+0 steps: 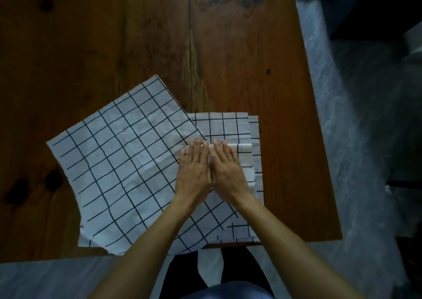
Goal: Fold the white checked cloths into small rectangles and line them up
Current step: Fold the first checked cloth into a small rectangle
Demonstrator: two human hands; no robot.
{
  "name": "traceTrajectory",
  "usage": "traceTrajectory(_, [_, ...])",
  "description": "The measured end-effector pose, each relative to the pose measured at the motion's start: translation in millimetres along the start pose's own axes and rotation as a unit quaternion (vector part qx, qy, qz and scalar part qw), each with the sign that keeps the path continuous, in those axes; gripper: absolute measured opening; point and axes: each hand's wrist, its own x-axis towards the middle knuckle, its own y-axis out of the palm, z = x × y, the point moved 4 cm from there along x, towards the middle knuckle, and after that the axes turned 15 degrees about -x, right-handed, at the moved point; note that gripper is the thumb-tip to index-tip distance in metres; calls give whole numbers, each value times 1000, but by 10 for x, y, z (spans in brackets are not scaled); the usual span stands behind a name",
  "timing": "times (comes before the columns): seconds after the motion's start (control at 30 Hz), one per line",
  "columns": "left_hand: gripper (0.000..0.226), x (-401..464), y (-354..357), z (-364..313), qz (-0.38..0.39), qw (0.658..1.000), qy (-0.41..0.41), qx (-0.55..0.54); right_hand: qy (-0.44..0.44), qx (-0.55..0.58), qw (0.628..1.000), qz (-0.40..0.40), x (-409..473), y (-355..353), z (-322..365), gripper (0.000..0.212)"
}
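Observation:
A large white checked cloth lies spread flat and turned at an angle on the wooden table. Its right side overlaps a stack of more white checked cloths that lies square to the table's edge. On top of that stack sits a small folded white piece. My left hand and my right hand lie side by side, fingers straight, and press flat on the folded piece. The hands hide most of it.
The table's right edge runs close beside the stack, with grey floor beyond. The near edge passes under my forearms, and a cloth corner hangs over it. The wood stretches bare behind the cloths.

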Motion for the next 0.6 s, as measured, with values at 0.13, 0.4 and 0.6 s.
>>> traceTrajectory(0.13, [61, -10, 34, 136, 38, 998, -26, 30, 19, -40, 998, 44, 5, 49, -58, 59])
traceTrajectory(0.4, [64, -91, -162, 272, 10, 995, -84, 44, 135, -118, 983, 31, -265, -106, -558, 62])
traceTrajectory(0.6, [68, 36, 47, -122, 65, 997, -17, 24, -16, 0, 999, 45, 16, -74, -48, 58])
